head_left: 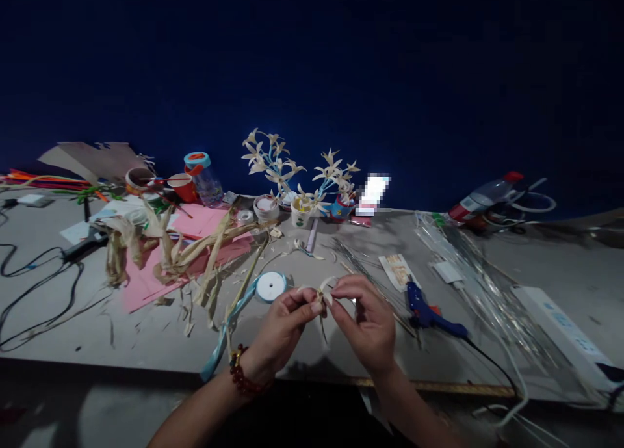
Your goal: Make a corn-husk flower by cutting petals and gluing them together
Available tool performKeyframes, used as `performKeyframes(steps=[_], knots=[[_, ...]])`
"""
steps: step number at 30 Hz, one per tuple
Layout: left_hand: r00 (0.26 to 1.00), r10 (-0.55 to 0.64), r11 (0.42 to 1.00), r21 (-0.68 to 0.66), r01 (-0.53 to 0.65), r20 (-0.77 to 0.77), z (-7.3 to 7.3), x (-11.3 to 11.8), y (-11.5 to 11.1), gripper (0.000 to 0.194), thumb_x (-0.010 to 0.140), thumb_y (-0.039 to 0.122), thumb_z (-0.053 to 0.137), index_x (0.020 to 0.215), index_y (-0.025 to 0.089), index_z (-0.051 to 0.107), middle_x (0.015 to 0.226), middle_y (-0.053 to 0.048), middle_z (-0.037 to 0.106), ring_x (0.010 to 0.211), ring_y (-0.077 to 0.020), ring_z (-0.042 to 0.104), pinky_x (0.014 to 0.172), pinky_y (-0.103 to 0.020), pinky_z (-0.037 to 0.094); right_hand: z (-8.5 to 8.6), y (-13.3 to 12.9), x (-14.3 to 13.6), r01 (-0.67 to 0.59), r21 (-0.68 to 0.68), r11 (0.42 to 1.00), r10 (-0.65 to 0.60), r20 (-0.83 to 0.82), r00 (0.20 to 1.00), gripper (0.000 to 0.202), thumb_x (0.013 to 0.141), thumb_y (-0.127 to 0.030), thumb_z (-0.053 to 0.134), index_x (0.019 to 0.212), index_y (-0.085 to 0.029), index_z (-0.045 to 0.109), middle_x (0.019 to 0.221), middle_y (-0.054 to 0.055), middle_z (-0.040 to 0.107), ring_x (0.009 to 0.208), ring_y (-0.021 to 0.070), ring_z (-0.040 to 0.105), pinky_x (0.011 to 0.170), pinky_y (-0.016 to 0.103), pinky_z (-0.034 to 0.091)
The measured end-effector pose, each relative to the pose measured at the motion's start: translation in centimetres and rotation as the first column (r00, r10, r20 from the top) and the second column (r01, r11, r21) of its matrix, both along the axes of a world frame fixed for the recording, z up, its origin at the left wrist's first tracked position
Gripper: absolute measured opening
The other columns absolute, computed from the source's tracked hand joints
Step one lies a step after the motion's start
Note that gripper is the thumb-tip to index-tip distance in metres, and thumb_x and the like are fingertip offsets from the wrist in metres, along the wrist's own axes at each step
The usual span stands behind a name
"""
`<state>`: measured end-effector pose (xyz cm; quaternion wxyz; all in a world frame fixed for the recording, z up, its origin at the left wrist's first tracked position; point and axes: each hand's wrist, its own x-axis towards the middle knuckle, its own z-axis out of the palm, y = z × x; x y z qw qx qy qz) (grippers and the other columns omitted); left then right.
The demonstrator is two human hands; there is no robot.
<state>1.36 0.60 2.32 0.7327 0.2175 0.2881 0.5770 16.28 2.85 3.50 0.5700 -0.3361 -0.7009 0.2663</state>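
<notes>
Over the front middle of the table, my two hands meet at a small pale husk flower [326, 289] with a thin stem hanging below it. My left hand [285, 328], with a beaded bracelet on its wrist, pinches the flower's base between thumb and forefinger. From the other side, the thumb and forefinger of my right hand [368, 324] close on a petal. Just behind my left hand lies a white spool [272, 286] with light blue ribbon [214, 357] trailing to the table edge. A blue glue gun [429, 311] rests right of my right hand.
Finished husk flowers on blue stems [275, 158] stand in cups at the back. Dried corn husks [170, 256] cover pink paper [139, 285] on the left. Thin wires, a power strip [560, 328], cables and a tilted bottle [482, 197] occupy the right side.
</notes>
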Motion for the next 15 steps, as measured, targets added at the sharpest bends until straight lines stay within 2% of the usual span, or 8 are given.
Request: performKeyframes(steps=[4,9,15], knots=[[0.999,0.004,1.0,0.017,-0.003,-0.036,-0.1,0.06,-0.03,0.023,0.067,0.026,0.091,0.073,0.015,0.072,0.075,0.0,0.069,0.074,-0.0122,0.058,0.076,-0.025,0.044,-0.21,0.08,-0.06,0.002,-0.008,1.0,-0.002,0.006,1.0,0.018,0.085,-0.006,0.069,0.091,-0.023,0.069,0.088,0.002,0.064,0.084,0.0183,0.063,0.075,0.032,0.051],[0.996,0.01,0.998,0.068,-0.003,-0.093,-0.29,-0.04,-0.18,0.022,0.069,0.026,0.09,0.073,0.016,0.071,0.075,0.0,0.067,0.076,-0.0134,0.058,0.077,-0.026,0.044,0.34,0.16,-0.02,0.021,0.022,1.0,-0.022,0.035,0.999,0.017,0.084,-0.006,0.071,0.088,-0.023,0.07,0.085,0.002,0.065,0.081,0.0183,0.064,0.072,0.031,0.051],[0.991,0.026,0.998,0.065,-0.017,-0.134,-0.53,-0.11,-0.17,0.024,0.068,0.027,0.091,0.073,0.016,0.07,0.076,0.0,0.065,0.076,-0.0135,0.056,0.076,-0.026,0.044,0.56,0.1,-0.14,0.051,0.054,0.997,-0.054,0.063,0.997,0.015,0.084,-0.008,0.07,0.085,-0.023,0.069,0.082,0.002,0.066,0.077,0.0188,0.064,0.069,0.032,0.052]])
